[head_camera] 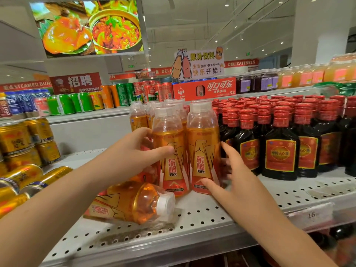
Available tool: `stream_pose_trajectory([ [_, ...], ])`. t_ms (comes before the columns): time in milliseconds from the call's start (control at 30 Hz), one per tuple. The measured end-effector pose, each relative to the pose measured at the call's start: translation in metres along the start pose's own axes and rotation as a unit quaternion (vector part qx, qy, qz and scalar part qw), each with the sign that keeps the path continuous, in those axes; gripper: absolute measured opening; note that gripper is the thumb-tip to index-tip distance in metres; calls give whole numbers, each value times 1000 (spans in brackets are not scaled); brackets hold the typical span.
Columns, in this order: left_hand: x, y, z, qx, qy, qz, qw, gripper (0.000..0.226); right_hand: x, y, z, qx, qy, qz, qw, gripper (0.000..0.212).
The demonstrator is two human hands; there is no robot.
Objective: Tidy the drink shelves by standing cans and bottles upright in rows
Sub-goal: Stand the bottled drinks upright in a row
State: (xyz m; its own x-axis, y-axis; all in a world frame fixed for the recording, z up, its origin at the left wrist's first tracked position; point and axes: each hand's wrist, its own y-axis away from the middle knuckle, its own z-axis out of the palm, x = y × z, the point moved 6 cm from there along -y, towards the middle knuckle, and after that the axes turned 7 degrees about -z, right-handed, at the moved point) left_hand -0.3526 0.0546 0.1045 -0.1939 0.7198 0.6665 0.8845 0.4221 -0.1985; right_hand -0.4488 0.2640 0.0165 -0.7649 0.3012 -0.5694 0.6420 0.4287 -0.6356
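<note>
Squaring 2 upright bottles at shelf (212, 214) centre. Left hand (133, 153) wraps left bottle (170, 170). Right hand (233, 176), fingers nearly straight, presses right bottle (202, 160), gripping nothing. Risk: a hard shove tips them into dark bottles (279, 151) at 3 o'clock. Fallen bottle (133, 203) at 7 o'clock: amber, white cap, may roll off.

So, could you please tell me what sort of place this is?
Most likely a supermarket drinks aisle: perforated shelf packed with rows of dark red-capped bottles, a price tag on its edge, and a DELICATESSEN banner.
</note>
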Motion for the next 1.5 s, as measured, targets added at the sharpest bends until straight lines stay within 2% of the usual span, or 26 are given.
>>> stream_pose_trajectory([
  [167, 0, -3, 2, 34, -17, 8, 999, 80, 2, 1, 3, -18, -13, 5, 1000, 82],
  [267, 2, -5, 4, 40, -25, 7, 999, 81, -3, 0, 3, -36, 27, -14, 999, 75],
  [433, 5, 3, 4, 48, -9, 0, 999, 83, -11, 6, -5, -14, 74, -22, 997, 77],
  [500, -1, 17, 0, 74, 14, 10, 997, 72, -15, 10, -15, 38, 29, -52, 998, 70],
  [600, -16, 53, -20, 205, -52, 71, 975, 35, -25, 19, -32, 128, -35, -136, 982, 35],
  [633, -23, 66, -27, 239, -72, 81, 965, 27, -30, 23, -34, 143, -42, -167, 975, 30],
  [700, -41, 83, -37, 257, -76, 73, 961, 23, -43, 25, -30, 140, -62, -212, 965, 25],
  [767, -60, 91, -43, 229, -96, 61, 967, 25, -59, 25, -15, 104, -74, -237, 963, 23],
  [867, -79, 97, -48, 152, -132, 68, 977, 34, -75, 21, 16, 22, -67, -211, 975, 20],
  [967, -89, 98, -53, 109, -150, 86, 979, 44, -80, 17, 36, -35, -65, -141, 987, 23],
  [1133, -101, 87, -56, 27, -253, 137, 957, 72, -100, 19, 60, -102, -10, -61, 993, 54],
  [1233, -102, 80, -56, 25, -306, 184, 934, 82, -109, 24, 66, -66, 18, -24, 997, 58],
  [1367, -91, 73, -48, 50, -338, 240, 908, 88, -120, 28, 60, -7, -4, 10, 1000, 60],
  [1500, -83, 74, -53, 80, -293, 264, 915, 80, -142, 20, 45, 57, -12, 10, 998, 69],
])
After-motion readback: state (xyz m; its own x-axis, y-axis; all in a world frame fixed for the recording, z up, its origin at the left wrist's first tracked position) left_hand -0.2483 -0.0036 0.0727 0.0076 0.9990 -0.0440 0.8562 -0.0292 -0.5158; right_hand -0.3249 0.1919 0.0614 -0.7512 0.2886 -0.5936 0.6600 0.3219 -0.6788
